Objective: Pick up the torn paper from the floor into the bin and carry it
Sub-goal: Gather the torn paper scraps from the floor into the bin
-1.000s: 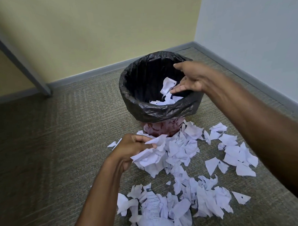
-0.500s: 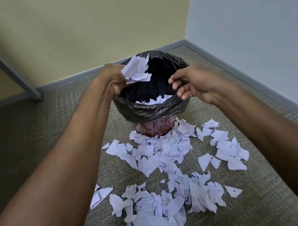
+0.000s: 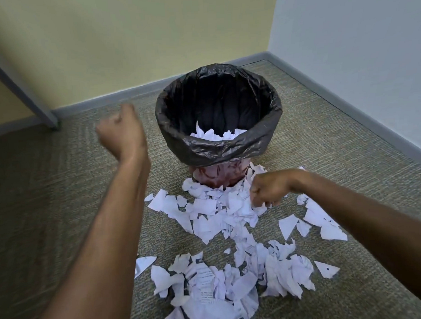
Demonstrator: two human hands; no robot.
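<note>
Left hand empty and pulled back, right hand down in the scraps

Nearest, torn paper lies heaped on the carpet, with more strewn up to the foot of the bin. The right hand, which hovered at the bin's rim half a second ago, has dropped to the floor and is clenched in the scraps just in front of the bin (whether it grips any I cannot tell). The left hand, which held a bunch of paper over the bin, has swung away to the bin's left, loosely curled and blurred, holding nothing. Farther back, white scraps sit inside the black bin liner.
</note>
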